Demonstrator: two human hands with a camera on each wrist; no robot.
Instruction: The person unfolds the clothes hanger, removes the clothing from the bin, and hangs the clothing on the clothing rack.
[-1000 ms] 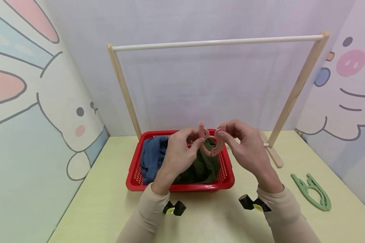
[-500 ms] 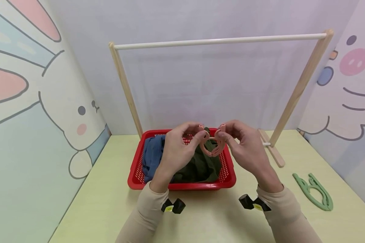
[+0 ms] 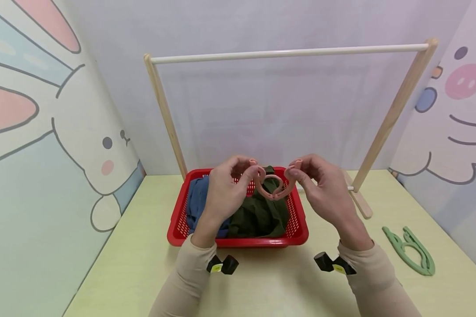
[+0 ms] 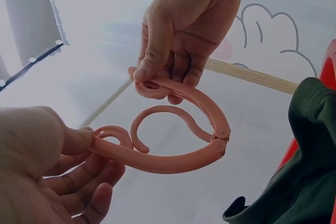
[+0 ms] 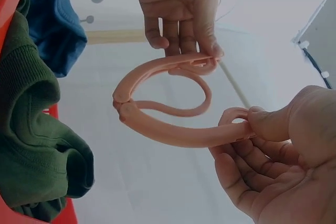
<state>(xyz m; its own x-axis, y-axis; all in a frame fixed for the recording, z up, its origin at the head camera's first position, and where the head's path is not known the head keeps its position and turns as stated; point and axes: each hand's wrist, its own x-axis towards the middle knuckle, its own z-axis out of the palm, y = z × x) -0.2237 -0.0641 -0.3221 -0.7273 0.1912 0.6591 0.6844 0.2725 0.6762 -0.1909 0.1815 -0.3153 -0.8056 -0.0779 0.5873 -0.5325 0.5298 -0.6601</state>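
A pink folding clothes hanger (image 3: pixel 275 195) is held between both hands above the basket. My left hand (image 3: pixel 228 189) pinches the end of one arm between thumb and fingers, and my right hand (image 3: pixel 327 193) pinches the other arm's end. In the left wrist view the hanger (image 4: pixel 173 163) is partly unfolded, its two arms meeting at a hinge and its curved hook lying between them. Beneath, a red plastic basket (image 3: pixel 258 242) holds a blue garment (image 3: pixel 198 196) and a dark green garment (image 3: pixel 262 218). The hands hide part of both garments.
Behind the basket stands a rack with a white rail (image 3: pixel 289 53) and wooden posts (image 3: pixel 394 114). A green folded hanger (image 3: pixel 414 253) lies on the pale table (image 3: pixel 119 264) at the right. Walls with cartoon animals enclose the table's sides.
My hands have moved apart, the left one going left. The pink hanger's arms have spread wider, and its hook shows more clearly between them.
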